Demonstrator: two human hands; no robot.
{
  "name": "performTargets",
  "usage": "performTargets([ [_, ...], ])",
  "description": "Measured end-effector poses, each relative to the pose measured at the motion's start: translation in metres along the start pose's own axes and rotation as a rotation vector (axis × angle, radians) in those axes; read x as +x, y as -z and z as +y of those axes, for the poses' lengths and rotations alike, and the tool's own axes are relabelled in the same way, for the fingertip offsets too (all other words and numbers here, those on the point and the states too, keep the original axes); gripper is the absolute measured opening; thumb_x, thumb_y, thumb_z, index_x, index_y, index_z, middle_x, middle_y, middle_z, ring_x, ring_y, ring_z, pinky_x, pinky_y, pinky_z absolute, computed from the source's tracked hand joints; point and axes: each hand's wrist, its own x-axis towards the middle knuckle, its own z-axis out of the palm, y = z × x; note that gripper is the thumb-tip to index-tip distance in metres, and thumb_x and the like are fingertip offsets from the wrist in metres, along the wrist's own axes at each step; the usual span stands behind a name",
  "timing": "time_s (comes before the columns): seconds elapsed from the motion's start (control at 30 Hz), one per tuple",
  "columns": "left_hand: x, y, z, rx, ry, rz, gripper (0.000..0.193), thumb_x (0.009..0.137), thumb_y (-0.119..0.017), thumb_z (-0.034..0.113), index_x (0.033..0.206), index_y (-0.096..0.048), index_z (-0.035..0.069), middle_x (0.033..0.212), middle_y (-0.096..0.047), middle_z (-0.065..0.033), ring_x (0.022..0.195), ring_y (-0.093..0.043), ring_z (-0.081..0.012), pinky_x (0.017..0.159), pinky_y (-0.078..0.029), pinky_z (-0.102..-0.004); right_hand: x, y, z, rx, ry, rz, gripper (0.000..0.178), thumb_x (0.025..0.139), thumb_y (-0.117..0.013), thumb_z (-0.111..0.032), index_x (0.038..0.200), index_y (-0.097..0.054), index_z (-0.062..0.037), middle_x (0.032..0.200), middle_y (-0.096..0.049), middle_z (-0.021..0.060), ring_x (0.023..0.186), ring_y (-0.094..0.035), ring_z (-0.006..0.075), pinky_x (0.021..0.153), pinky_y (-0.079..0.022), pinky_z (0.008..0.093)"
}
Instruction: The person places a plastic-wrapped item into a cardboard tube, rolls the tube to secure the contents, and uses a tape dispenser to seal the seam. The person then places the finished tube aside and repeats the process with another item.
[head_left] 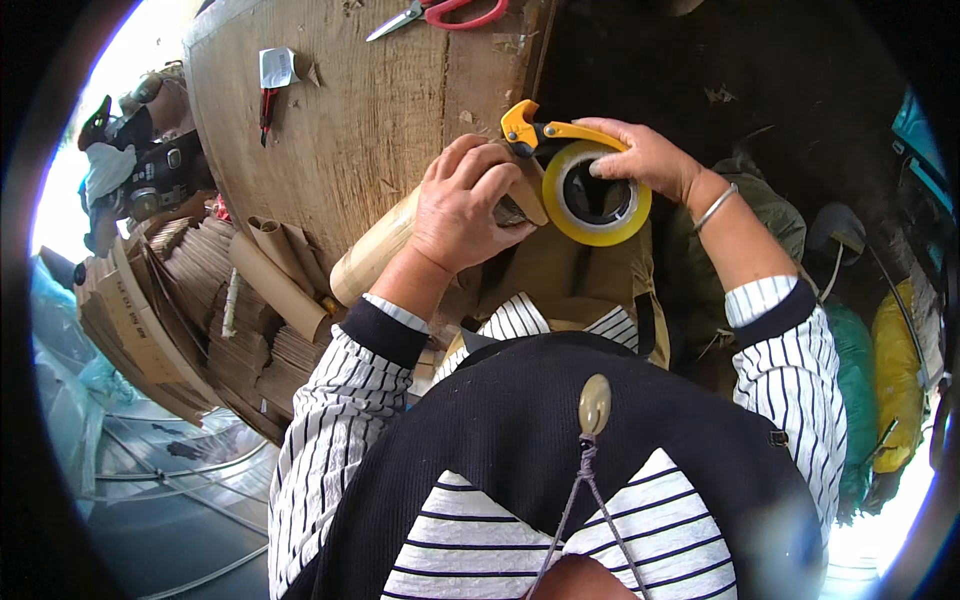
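My left hand (462, 205) wraps its fingers round a rolled brown cardboard tube (378, 250), which lies slanted over the near edge of the wooden table. In my right hand (650, 158) is a yellow tape dispenser (522, 125), gripped by its handle. A roll of clear yellowish tape (610, 234) sits in it. The dispenser's front end is close to the tube's right end, beside my left fingers. Whether tape runs between them I cannot tell.
Red-handled scissors (460, 14) and a red cutter knife (268, 112) lie on the wooden table (370, 110). Cardboard sheets (140, 315) are stacked at the left, with several rolled pieces (275, 285) on top. Green (848, 390) and yellow sacks (897, 370) stand at the right.
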Motion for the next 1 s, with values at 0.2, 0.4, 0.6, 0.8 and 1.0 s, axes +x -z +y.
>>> performTargets([
  [0.2, -0.010, -0.013, 0.003, 0.102, 0.008, -0.031, 0.060, 0.054, -0.091, 0.031, 0.101, -0.060, 0.010, 0.115, -0.056, -0.0089, 0.120, -0.050, -0.0346, 0.101, -0.044, -0.0477, -0.049, 0.002, 0.030, 0.056, -0.013, 0.042, 0.072, 0.079, -0.071, -0.013, 0.145, -0.044, 0.0000, 0.127, -0.060, 0.0107, 0.109, -0.059, 0.0161, 0.100, -0.046, 0.0294],
  [0.4, -0.017, -0.014, 0.026, 0.147, 0.207, -0.020, 0.074, 0.052, -0.090, 0.049, 0.108, -0.058, 0.013, 0.132, -0.047, -0.0162, 0.128, -0.044, -0.0396, 0.105, -0.038, -0.0501, -0.051, -0.016, 0.040, 0.076, 0.004, 0.042, 0.068, 0.080, -0.070, -0.004, 0.143, -0.046, -0.0001, 0.131, -0.059, 0.0109, 0.118, -0.057, 0.0177, 0.105, -0.042, 0.0311],
  [0.6, -0.024, -0.031, 0.033, 0.157, 0.265, 0.137, 0.053, 0.055, -0.089, 0.042, 0.092, -0.062, 0.013, 0.135, -0.047, -0.0196, 0.127, -0.045, -0.0403, 0.105, -0.035, -0.0518, -0.056, -0.012, 0.033, 0.060, 0.001, 0.065, 0.071, 0.077, -0.067, -0.009, 0.144, -0.045, -0.0004, 0.132, -0.058, 0.0118, 0.118, -0.055, 0.0191, 0.105, -0.042, 0.0320],
  [0.8, -0.035, -0.036, 0.027, 0.176, 0.270, 0.112, 0.055, 0.054, -0.089, 0.041, 0.096, -0.063, 0.017, 0.134, -0.047, -0.0163, 0.126, -0.046, -0.0383, 0.104, -0.037, -0.0510, -0.055, -0.003, 0.010, 0.017, -0.012, 0.085, 0.077, 0.074, -0.071, -0.014, 0.145, -0.044, 0.0006, 0.133, -0.057, 0.0123, 0.120, -0.055, 0.0198, 0.107, -0.040, 0.0324],
  [1.0, -0.041, -0.038, 0.021, 0.130, 0.250, 0.156, 0.052, 0.054, -0.088, 0.044, 0.093, -0.064, 0.018, 0.128, -0.054, -0.0108, 0.124, -0.051, -0.0374, 0.102, -0.038, -0.0511, -0.060, -0.004, -0.003, 0.158, -0.081, 0.069, 0.072, 0.077, -0.067, -0.001, 0.145, -0.043, 0.0010, 0.138, -0.055, 0.0142, 0.125, -0.053, 0.0197, 0.108, -0.040, 0.0326],
])
